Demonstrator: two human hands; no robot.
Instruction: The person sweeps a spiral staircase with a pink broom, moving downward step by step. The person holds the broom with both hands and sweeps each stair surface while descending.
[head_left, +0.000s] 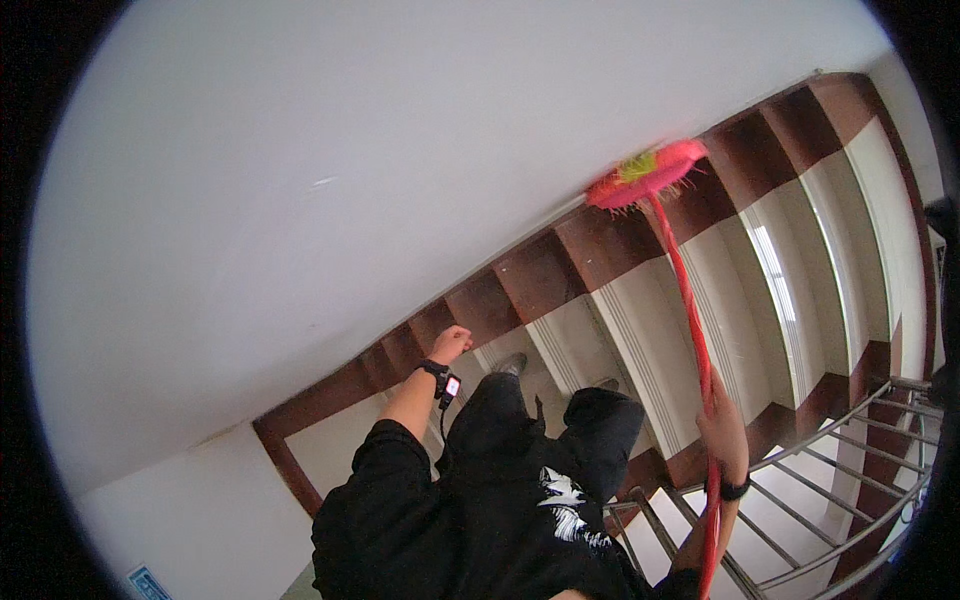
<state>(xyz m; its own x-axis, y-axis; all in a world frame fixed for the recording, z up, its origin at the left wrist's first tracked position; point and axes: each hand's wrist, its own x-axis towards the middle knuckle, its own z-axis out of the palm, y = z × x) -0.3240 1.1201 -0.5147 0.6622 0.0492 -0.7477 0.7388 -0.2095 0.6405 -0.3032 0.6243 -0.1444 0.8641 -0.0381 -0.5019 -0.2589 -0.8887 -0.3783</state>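
Note:
My right hand (721, 427) grips the long red handle of a broom (688, 300), partway along the shaft. At its far end the pink broom head (645, 176), with red and yellow bristles, is held up beside the wall (360, 150), over the dark border of the stairs. Whether the bristles touch the wall I cannot tell. My left hand (451, 343) hangs on the wall side with its fingers curled in and nothing seen in it. A strapped device with a lit screen and a cable sits on the left wrist.
Pale stone steps (652, 337) with grooved edges run beneath my feet and off to the right. A dark brown border (480, 296) follows the wall. Metal railing (817, 457) lines the lower right side. A blue sign (148, 583) is at the lower left.

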